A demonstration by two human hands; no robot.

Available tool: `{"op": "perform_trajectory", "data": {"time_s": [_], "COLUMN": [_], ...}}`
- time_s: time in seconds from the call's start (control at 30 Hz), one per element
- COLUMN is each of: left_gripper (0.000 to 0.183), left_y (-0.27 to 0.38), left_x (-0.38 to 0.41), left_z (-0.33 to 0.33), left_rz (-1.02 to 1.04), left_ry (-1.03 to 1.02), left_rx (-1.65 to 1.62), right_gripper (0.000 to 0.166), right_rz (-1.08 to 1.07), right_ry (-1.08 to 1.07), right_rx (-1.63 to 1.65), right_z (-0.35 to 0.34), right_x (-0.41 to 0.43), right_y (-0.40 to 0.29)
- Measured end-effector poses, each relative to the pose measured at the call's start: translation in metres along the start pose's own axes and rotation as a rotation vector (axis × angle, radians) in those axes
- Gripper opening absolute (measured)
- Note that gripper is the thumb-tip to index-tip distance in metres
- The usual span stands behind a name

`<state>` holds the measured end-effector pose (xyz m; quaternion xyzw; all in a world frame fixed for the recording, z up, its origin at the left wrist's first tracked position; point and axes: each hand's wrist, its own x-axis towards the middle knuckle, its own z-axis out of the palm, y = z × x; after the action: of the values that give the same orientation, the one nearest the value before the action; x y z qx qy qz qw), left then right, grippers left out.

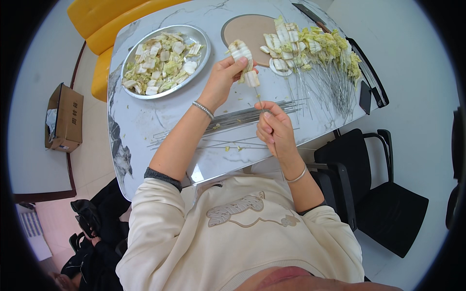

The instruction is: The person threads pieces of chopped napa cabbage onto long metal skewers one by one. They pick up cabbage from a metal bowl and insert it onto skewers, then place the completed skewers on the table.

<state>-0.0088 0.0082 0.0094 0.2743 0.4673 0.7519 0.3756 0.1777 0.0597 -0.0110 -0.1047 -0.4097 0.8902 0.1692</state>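
Note:
Between the fingers of my left hand [226, 76] are pieces of napa cabbage [241, 51], pale stalk with yellowish leaf. One squarish stalk piece [252, 78] sits at the upper end of a thin metal skewer [258, 95]. My right hand [275, 127] grips that skewer lower down, its rear end running back along the wrist. A bundle of bare metal skewers [240, 118] lies on the marble-patterned table below both hands. To the left, an oval metal tray [204, 60] holds many cut cabbage pieces [160, 65]. On the right, cabbage-loaded skewers [309, 47] lie heaped, their bare ends fanning towards me.
A round beige board [244, 29] lies behind my left hand. A cleaver [309, 14] rests at the far right, and a dark phone [365, 97] at the right edge. Black chairs [364, 182] stand right. A yellow seat [98, 25], a cardboard box [67, 116] and a seated person [94, 232] are left.

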Motion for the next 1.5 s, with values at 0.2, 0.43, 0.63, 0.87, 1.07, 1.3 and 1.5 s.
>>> {"op": "perform_trajectory", "data": {"time_s": [0.2, 0.43, 0.63, 0.87, 1.07, 1.3, 1.5], "left_gripper": [0.03, 0.028, 0.031, 0.03, 0.027, 0.028, 0.027], "left_y": [-0.001, -0.003, 0.0, 0.0, -0.005, -0.004, -0.004], "left_x": [0.0, 0.003, 0.015, 0.013, 0.012, 0.012, 0.011], "left_z": [-0.003, -0.002, 0.007, 0.021, 0.026, 0.024, 0.032], "left_rz": [-0.058, -0.08, -0.066, -0.017, 0.028, 0.0, -0.011], "left_ry": [-0.065, -0.132, -0.08, -0.133, -0.085, -0.076, -0.099], "left_rx": [0.046, -0.016, 0.096, 0.137, 0.14, 0.121, 0.068], "right_gripper": [0.022, 0.022, 0.021, 0.018, 0.012, 0.008, 0.008], "right_rz": [0.002, -0.035, -0.054, -0.113, -0.139, -0.201, -0.215], "right_ry": [0.0, 0.022, 0.188, 0.225, 0.257, 0.24, 0.253], "right_rx": [0.019, 0.004, -0.506, -0.498, -0.494, -0.474, -0.483], "right_z": [0.0, -0.002, -0.001, -0.009, -0.01, -0.008, -0.008], "right_x": [0.004, 0.007, 0.003, -0.009, -0.01, -0.003, -0.004], "right_y": [-0.002, -0.007, -0.018, -0.016, -0.009, -0.006, -0.007]}}
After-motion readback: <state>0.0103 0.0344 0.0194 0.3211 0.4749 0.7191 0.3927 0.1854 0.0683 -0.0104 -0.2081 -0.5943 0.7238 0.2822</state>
